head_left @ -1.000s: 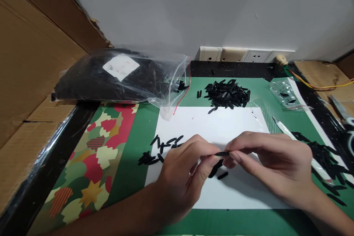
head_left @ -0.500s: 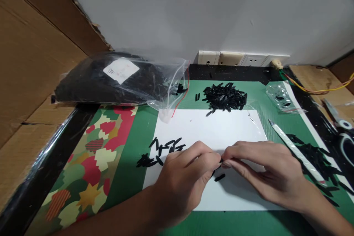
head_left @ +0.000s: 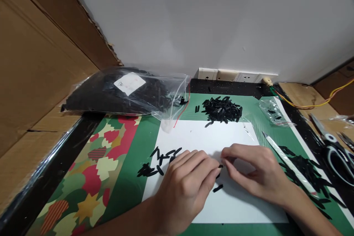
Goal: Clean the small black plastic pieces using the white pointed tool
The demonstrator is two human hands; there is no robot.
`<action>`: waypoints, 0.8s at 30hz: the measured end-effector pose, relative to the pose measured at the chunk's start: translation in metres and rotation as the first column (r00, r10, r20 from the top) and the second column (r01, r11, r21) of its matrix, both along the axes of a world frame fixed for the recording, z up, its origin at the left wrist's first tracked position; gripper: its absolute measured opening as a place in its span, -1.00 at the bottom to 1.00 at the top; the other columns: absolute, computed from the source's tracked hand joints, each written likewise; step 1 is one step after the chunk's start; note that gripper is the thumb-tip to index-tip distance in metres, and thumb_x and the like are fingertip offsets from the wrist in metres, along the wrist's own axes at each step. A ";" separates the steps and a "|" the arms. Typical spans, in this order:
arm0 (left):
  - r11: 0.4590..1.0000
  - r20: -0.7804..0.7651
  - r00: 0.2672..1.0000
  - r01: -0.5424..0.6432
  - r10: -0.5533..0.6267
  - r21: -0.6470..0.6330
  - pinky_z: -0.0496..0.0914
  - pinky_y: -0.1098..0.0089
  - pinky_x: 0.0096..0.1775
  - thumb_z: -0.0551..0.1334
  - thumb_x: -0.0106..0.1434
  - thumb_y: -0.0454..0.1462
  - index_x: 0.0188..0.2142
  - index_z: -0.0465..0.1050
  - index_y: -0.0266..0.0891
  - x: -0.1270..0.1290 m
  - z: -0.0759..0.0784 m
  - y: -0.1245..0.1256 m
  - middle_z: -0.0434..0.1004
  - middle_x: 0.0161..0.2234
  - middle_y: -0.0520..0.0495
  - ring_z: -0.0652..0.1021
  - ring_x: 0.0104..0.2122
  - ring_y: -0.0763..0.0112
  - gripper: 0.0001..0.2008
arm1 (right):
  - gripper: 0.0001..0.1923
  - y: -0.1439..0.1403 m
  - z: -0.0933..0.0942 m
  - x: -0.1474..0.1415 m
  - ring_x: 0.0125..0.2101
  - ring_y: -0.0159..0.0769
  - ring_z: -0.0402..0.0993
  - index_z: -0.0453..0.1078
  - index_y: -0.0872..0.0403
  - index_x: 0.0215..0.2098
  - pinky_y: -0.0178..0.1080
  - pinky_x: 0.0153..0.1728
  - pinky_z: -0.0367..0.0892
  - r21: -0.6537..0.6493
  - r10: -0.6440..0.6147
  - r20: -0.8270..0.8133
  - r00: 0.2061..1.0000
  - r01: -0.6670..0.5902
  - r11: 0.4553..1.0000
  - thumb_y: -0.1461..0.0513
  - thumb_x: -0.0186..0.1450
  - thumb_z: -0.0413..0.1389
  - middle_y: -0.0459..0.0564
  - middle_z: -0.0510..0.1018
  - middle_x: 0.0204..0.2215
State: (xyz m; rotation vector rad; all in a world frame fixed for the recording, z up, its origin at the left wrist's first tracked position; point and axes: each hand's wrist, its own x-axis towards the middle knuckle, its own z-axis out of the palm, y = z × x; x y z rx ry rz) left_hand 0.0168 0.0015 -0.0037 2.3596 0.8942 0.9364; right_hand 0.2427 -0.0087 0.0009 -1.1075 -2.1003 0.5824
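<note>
My left hand (head_left: pixel 190 180) is over the white sheet (head_left: pixel 238 206), its thumb and forefinger pinching a small black elongated piece (head_left: pixel 221 166) whose end shows at the fingertips. Just right of it, my right hand (head_left: pixel 253 171) has thumb and forefinger slightly apart, close to that piece; I see nothing between them. Below the fingertips another black piece (head_left: pixel 218 188) lies on the sheet. More loose black pieces (head_left: pixel 163 156) lie left of my left hand, partly hidden by it, with a small cluster (head_left: pixel 146 170) at the sheet's left edge.
Behind the sheet is a heap of black pieces (head_left: pixel 222 110). A large zip bag (head_left: pixel 110 94) full of black stuff stands at back left, a small clear bag (head_left: pixel 272 111) at back right. On the right are a white pencil-like stick (head_left: pixel 290 166), another pile (head_left: pixel 305 167) and scissors (head_left: pixel 332 151).
The view has tilted up a little, so things sit lower. My right thumb and forefinger have drawn slightly away from the piece and parted. My left hand still pinches it.
</note>
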 end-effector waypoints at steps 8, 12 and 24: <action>0.993 -0.122 0.991 0.038 -0.051 -0.107 0.25 0.22 -0.13 0.16 0.53 -0.38 -0.22 0.51 -0.22 -0.001 0.003 0.000 0.52 -0.25 -0.03 0.50 -0.22 0.28 -0.81 | -0.60 0.026 -0.020 -0.004 -0.01 -0.19 0.64 0.43 0.04 0.29 -0.17 -0.03 0.58 -0.108 -0.157 0.012 0.988 0.157 0.982 0.33 0.54 0.04 0.20 0.54 0.26; 0.993 -0.137 0.986 0.090 -0.099 -0.074 0.25 0.22 -0.11 0.20 0.51 -0.40 -0.24 0.55 -0.20 -0.002 0.002 0.001 0.53 -0.22 -0.01 0.51 -0.19 0.30 -0.81 | -0.55 0.037 -0.025 -0.010 -0.07 -0.20 0.67 0.39 0.01 0.37 -0.16 -0.05 0.58 -0.146 -0.149 0.054 0.987 0.155 0.977 0.31 0.56 0.02 0.16 0.57 0.26; 0.986 -0.069 0.987 0.137 -0.144 -0.095 0.28 0.22 -0.05 0.35 0.40 -0.36 -0.16 0.57 -0.19 -0.004 -0.003 -0.002 0.59 -0.15 -0.01 0.56 -0.15 0.27 -0.94 | -0.73 0.034 -0.021 -0.009 -0.30 -0.28 0.58 0.57 0.01 0.13 -0.28 -0.33 0.49 -0.086 -0.196 -0.090 0.976 0.189 0.978 0.26 0.57 0.07 0.01 0.59 -0.23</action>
